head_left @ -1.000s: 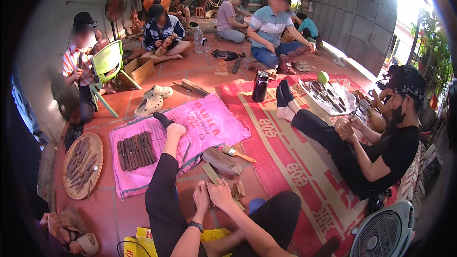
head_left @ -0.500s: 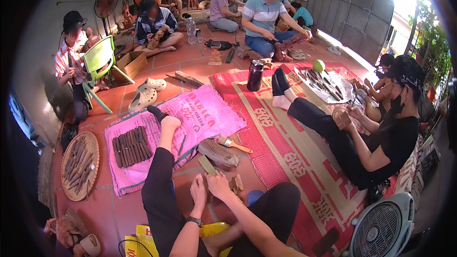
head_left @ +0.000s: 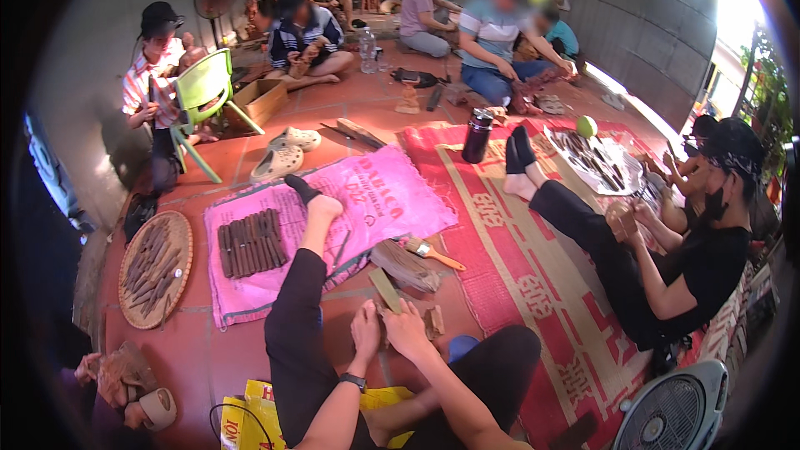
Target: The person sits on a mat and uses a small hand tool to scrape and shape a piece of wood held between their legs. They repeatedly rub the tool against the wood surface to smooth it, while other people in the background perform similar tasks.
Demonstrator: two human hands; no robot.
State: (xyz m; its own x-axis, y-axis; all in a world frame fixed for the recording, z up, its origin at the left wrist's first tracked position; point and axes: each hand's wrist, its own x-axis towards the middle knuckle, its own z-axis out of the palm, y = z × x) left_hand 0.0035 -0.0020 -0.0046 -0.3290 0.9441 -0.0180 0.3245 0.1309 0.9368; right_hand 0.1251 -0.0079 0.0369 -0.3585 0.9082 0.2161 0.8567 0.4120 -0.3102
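Between my knees, low over the tiled floor, my two hands are close together. My right hand (head_left: 406, 329) is closed around the lower end of a flat, greenish strip (head_left: 385, 290) that points up and away. My left hand (head_left: 365, 330), with a watch on its wrist, has its fingers curled beside the strip; what it grips is too small or hidden to make out. Just beyond lies a grey-brown wood block (head_left: 406, 265) with a wooden-handled brush (head_left: 433, 253) against it. Small wood pieces (head_left: 434, 322) stand right of my right hand.
A pink woven sack (head_left: 367, 200) bears a row of dark carving tools (head_left: 252, 243). At left sits a round basket (head_left: 155, 271) of similar tools. On the red mat (head_left: 533, 300) a co-worker (head_left: 692, 258) holds a wooden piece. A fan (head_left: 675, 408) stands lower right; several people work farther back.
The whole view has swung slightly left, so things appear farther right. My hands stay together at the strip with little visible change in grip.
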